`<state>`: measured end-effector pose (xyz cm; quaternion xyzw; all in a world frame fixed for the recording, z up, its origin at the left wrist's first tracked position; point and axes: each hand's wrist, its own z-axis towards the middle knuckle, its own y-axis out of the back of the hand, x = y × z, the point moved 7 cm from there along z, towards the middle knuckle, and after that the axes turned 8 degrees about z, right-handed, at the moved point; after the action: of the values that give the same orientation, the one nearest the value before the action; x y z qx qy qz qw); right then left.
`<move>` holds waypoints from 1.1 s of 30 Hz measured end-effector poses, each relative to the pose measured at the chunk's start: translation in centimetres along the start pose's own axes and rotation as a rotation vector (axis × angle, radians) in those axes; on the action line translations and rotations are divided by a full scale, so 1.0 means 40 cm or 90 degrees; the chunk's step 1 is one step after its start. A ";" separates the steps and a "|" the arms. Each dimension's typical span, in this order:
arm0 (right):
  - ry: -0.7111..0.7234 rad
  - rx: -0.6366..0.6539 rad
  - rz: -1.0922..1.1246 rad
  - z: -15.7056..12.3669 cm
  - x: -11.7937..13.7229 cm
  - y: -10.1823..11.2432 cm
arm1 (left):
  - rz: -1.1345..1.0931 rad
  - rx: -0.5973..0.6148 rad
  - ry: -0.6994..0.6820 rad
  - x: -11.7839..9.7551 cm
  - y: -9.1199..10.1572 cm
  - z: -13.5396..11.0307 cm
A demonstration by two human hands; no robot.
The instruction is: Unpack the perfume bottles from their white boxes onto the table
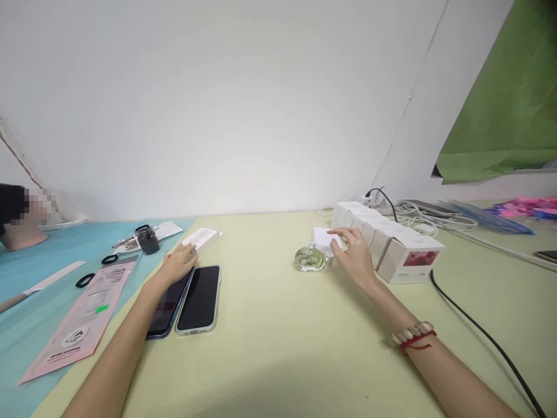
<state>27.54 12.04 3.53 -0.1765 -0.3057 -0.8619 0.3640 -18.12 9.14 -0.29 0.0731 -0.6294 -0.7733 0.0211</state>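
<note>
Beside right hand (355, 256) — glass bottle (310, 260); left hand (177, 265) well apart.

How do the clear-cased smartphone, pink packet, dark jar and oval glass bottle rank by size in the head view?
1. Pink packet
2. Clear-cased smartphone
3. Oval glass bottle and dark jar look too alike to rank

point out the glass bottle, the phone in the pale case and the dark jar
Glass bottle (310, 260): head view, middle of its clear body.
Phone in the pale case (199, 299): head view, middle of its screen.
Dark jar (148, 241): head view, its side.
</note>
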 end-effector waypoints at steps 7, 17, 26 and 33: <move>0.001 -0.026 -0.010 0.000 0.001 0.005 | 0.006 -0.075 0.036 -0.042 0.063 -0.014; 0.006 -0.044 -0.047 0.006 -0.003 0.012 | 0.000 -0.152 0.113 -0.022 0.087 0.011; 0.016 -0.049 -0.009 0.006 0.034 0.017 | 0.017 -0.294 -0.017 -0.064 0.117 0.000; 0.019 -0.033 0.015 0.000 0.057 0.013 | 0.053 -0.133 -0.099 -0.088 0.063 0.008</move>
<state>26.41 10.55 4.93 -0.1762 -0.2758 -0.8678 0.3740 -14.82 9.38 2.52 -0.0161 -0.5474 -0.8366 0.0119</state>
